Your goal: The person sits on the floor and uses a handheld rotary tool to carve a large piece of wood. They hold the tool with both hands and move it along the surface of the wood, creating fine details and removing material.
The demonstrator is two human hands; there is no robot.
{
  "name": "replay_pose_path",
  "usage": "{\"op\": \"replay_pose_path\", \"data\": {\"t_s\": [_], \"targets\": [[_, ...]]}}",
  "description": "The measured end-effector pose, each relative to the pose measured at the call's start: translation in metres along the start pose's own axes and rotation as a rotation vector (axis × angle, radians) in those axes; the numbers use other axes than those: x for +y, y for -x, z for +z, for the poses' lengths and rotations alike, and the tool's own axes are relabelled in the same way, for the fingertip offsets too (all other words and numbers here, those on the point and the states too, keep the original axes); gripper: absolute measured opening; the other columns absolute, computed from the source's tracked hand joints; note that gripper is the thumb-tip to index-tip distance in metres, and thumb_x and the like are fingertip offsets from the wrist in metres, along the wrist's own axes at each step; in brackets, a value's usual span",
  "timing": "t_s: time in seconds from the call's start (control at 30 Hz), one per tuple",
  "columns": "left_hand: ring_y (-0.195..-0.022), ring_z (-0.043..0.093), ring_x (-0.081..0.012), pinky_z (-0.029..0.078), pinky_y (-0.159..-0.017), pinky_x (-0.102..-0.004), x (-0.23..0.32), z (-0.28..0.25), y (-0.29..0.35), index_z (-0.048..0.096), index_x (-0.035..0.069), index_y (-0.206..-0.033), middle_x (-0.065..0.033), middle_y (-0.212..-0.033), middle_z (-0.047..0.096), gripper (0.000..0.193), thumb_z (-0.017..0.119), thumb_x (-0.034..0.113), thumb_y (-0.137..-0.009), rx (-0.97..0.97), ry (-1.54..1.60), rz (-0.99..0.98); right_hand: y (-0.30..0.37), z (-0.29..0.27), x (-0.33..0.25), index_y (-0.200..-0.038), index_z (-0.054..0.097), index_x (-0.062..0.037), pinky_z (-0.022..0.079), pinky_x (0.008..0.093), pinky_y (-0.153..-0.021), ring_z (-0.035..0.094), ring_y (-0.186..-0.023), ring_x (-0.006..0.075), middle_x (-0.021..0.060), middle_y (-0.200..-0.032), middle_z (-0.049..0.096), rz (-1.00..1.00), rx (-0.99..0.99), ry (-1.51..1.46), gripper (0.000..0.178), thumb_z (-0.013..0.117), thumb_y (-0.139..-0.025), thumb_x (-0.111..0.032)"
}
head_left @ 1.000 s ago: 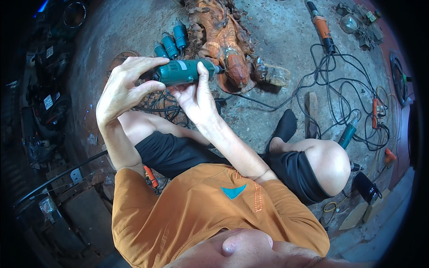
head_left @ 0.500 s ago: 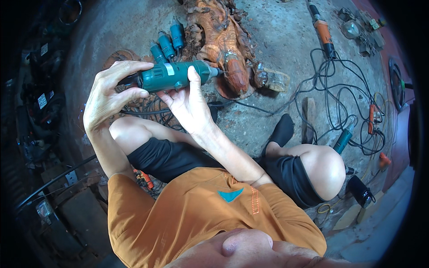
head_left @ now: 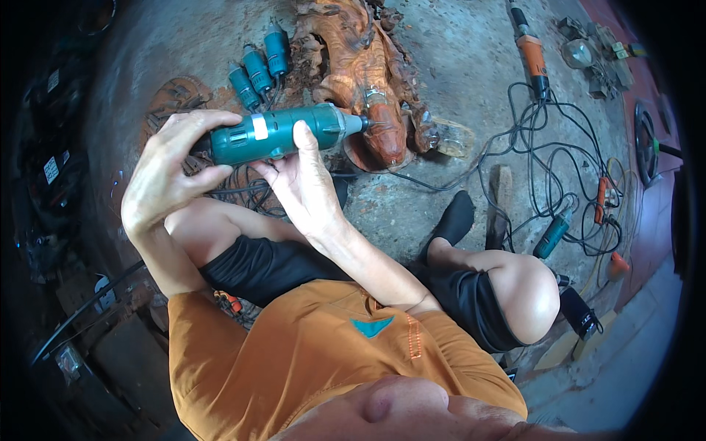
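Note:
A green die grinder with a pale label lies crosswise in both hands, its grey nose pointing right. My left hand curls around its rear end, index finger above and thumb below. My right hand grips the front half of the body, thumb across the near side and fingers underneath. In this view the nose and its thin bit overlap the rounded reddish end of a brown wood carving on the floor. Whether the bit touches the wood, I cannot tell.
Several green corded power tools stand beyond the grinder. An orange-and-black power tool lies at far right, above tangled black cables. Another green tool and a wooden strip lie near my right knee. A clear-covered block sits beside the carving.
The whole view has shifted slightly, so most floor objects appear further left. Both hands keep their hold on the die grinder, which has turned a little about its length.

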State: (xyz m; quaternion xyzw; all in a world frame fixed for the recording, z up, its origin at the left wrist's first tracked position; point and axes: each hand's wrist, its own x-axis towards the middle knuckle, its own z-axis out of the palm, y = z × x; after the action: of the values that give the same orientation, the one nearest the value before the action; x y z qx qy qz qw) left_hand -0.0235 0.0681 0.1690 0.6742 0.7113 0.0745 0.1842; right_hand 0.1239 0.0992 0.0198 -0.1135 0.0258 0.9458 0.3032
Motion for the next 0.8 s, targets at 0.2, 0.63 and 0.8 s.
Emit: {"op": "replay_pose_path", "data": {"t_s": [0.2, 0.63, 0.8], "targets": [[-0.101, 0.062, -0.0305, 0.041, -0.095, -0.0399, 0.016, 0.035, -0.025, 0.054, 0.011, -0.129, -0.0103, -0.111, 0.064, 0.069, 0.075, 0.012, -0.064, -0.032, -0.362, 0.086, -0.005, 0.004, 0.008, -0.133, 0.039, -0.0137, 0.045, 0.0407, -0.1, 0.049, -0.117, 0.0162, 0.0043, -0.125, 0.049, 0.008, 0.169, -0.007, 0.051, 0.063, -0.094, -0.036], [-0.088, 0.061, -0.0332, 0.05, -0.073, -0.0409, -0.003, 0.033, -0.054, 0.055, 0.014, -0.131, -0.0119, -0.092, 0.061, 0.073, 0.066, 0.006, -0.059, -0.195, -0.204, 0.072, -0.019, -0.01, 0.006, -0.142, 0.028, -0.0168, 0.033, 0.0471, -0.108, 0.04, -0.129, 0.0177, 0.0038, -0.135, 0.042, 0.032, 0.085, -0.071, 0.068, 0.064, -0.092, -0.045], [-0.082, 0.06, -0.0324, 0.049, -0.07, -0.0408, -0.006, 0.033, -0.056, 0.057, 0.014, -0.13, -0.0116, -0.088, 0.059, 0.072, 0.065, 0.006, -0.059, -0.15, -0.152, 0.111, -0.019, -0.007, 0.006, -0.141, 0.031, -0.0156, 0.031, 0.0478, -0.109, 0.041, -0.126, 0.0162, 0.0025, -0.133, 0.044, 0.036, 0.104, -0.068, 0.067, 0.065, -0.091, -0.044]]}}
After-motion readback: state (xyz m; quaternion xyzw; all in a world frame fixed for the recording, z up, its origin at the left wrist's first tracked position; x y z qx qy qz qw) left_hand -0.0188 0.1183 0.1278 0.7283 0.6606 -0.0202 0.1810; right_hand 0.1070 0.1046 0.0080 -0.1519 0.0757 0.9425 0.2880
